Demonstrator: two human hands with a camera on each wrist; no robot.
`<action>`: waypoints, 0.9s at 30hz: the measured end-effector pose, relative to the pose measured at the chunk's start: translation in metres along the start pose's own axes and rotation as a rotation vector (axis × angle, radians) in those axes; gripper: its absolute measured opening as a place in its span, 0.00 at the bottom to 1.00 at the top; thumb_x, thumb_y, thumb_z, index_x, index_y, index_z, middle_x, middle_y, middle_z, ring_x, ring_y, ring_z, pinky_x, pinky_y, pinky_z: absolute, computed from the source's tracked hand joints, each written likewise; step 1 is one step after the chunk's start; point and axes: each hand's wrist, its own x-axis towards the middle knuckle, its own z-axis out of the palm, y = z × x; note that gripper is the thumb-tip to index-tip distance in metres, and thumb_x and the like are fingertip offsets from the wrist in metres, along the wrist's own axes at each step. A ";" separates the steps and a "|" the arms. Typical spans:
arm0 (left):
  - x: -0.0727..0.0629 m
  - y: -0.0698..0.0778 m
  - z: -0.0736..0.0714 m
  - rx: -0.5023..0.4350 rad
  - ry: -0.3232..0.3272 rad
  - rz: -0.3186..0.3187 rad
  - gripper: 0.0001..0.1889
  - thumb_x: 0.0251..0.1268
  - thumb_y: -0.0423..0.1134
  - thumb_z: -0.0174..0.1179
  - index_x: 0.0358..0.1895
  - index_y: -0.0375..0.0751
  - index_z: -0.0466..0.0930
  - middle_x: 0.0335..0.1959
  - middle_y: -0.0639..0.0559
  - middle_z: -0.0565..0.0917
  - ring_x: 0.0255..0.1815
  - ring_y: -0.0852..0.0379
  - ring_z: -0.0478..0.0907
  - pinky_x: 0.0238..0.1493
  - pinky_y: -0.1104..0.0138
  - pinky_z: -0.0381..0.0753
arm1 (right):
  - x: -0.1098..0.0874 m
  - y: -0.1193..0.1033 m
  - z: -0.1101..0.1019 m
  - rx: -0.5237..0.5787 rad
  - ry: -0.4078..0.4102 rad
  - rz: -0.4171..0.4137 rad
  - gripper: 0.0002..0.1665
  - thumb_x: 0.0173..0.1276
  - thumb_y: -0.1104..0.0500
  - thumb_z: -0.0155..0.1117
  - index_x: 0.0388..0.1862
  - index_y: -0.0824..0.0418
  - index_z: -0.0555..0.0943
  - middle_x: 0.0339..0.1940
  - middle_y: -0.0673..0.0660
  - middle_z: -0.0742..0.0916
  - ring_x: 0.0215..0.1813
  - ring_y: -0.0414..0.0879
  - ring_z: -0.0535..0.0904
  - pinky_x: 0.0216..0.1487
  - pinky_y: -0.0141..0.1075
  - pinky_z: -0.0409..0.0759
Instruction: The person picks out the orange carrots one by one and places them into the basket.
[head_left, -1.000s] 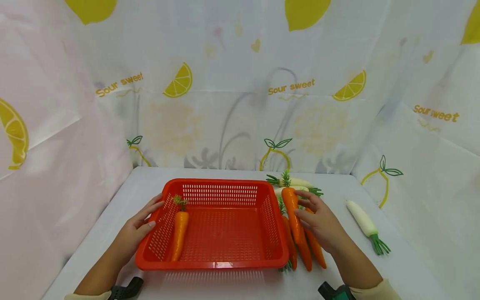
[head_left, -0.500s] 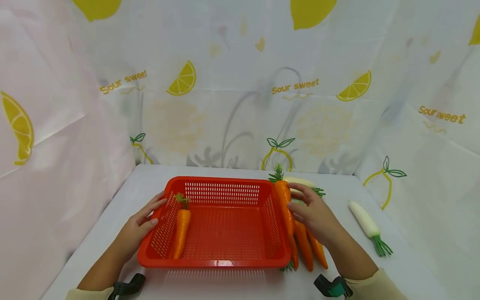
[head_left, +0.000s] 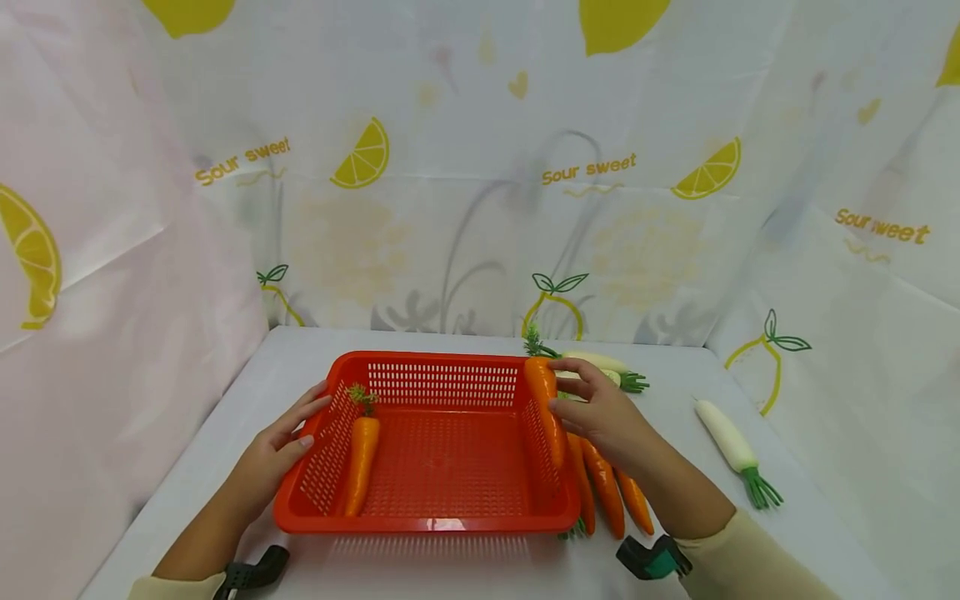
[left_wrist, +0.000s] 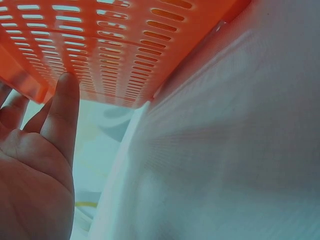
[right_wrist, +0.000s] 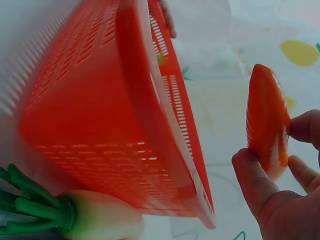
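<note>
A red plastic basket (head_left: 427,525) with slotted walls stands on the white table. My left hand (head_left: 273,454) touches its left rim, fingers fairly straight; in the left wrist view one finger (left_wrist: 66,97) lies against the slotted wall. My right hand (head_left: 603,412) pinches a carrot (head_left: 545,400) between thumb and fingers. That carrot overlaps the basket's right wall in the head view, leafy top pointing to the back; the right wrist view shows it (right_wrist: 268,115) above the rim. Another carrot (head_left: 363,462) lies inside the basket along its left side.
Several carrots (head_left: 606,487) lie on the table right of the basket, partly under my right arm. White radishes (head_left: 600,362) with green stems lie behind them. One more white radish (head_left: 723,435) lies apart at the far right. A lemon-print cloth (head_left: 450,250) surrounds the table.
My right hand has carried the carrot left, from over the pile of carrots to the basket's right wall. The left hand has stayed at the left rim.
</note>
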 end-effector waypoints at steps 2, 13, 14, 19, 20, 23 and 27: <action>0.000 0.000 0.000 0.001 0.004 -0.002 0.28 0.83 0.37 0.49 0.81 0.40 0.62 0.88 0.57 0.51 0.69 0.83 0.67 0.51 0.69 0.86 | 0.002 -0.002 0.004 -0.011 -0.012 -0.007 0.33 0.74 0.59 0.67 0.75 0.48 0.69 0.77 0.61 0.73 0.70 0.59 0.77 0.62 0.47 0.85; -0.001 0.002 0.000 0.007 0.007 -0.017 0.28 0.83 0.38 0.50 0.81 0.41 0.62 0.88 0.57 0.51 0.68 0.83 0.67 0.51 0.69 0.86 | 0.003 -0.019 0.025 -0.005 -0.098 -0.041 0.33 0.73 0.59 0.67 0.74 0.49 0.69 0.78 0.60 0.71 0.72 0.60 0.73 0.62 0.47 0.84; -0.001 0.002 0.000 0.011 0.010 -0.014 0.28 0.83 0.38 0.50 0.81 0.41 0.63 0.88 0.57 0.51 0.68 0.83 0.67 0.51 0.69 0.86 | 0.003 -0.021 0.027 -0.013 -0.098 -0.042 0.33 0.73 0.59 0.68 0.73 0.48 0.70 0.77 0.59 0.72 0.71 0.59 0.75 0.62 0.47 0.84; -0.002 0.001 -0.001 0.018 0.019 -0.002 0.27 0.83 0.38 0.49 0.81 0.40 0.63 0.87 0.57 0.52 0.68 0.83 0.68 0.50 0.69 0.86 | 0.008 -0.029 0.040 -0.054 -0.109 -0.018 0.32 0.71 0.56 0.71 0.71 0.44 0.72 0.75 0.56 0.74 0.65 0.54 0.80 0.61 0.48 0.85; -0.002 0.001 -0.001 0.015 0.018 -0.002 0.27 0.83 0.38 0.49 0.81 0.40 0.63 0.87 0.58 0.52 0.68 0.83 0.68 0.50 0.69 0.86 | 0.009 -0.029 0.043 -0.063 -0.110 -0.012 0.31 0.71 0.56 0.71 0.70 0.43 0.73 0.75 0.56 0.75 0.63 0.54 0.81 0.60 0.48 0.85; -0.002 0.001 -0.001 0.007 0.012 0.000 0.27 0.83 0.38 0.49 0.81 0.39 0.63 0.87 0.58 0.52 0.68 0.83 0.68 0.50 0.69 0.87 | 0.013 -0.030 0.049 -0.072 -0.128 -0.016 0.31 0.70 0.57 0.71 0.70 0.45 0.73 0.75 0.59 0.75 0.61 0.54 0.82 0.57 0.46 0.86; 0.000 0.000 0.000 0.007 0.003 0.014 0.27 0.83 0.37 0.49 0.81 0.38 0.62 0.88 0.56 0.51 0.68 0.81 0.69 0.51 0.69 0.86 | 0.017 -0.032 0.056 -0.065 -0.148 -0.036 0.32 0.70 0.58 0.70 0.70 0.48 0.73 0.74 0.62 0.75 0.59 0.54 0.83 0.54 0.44 0.86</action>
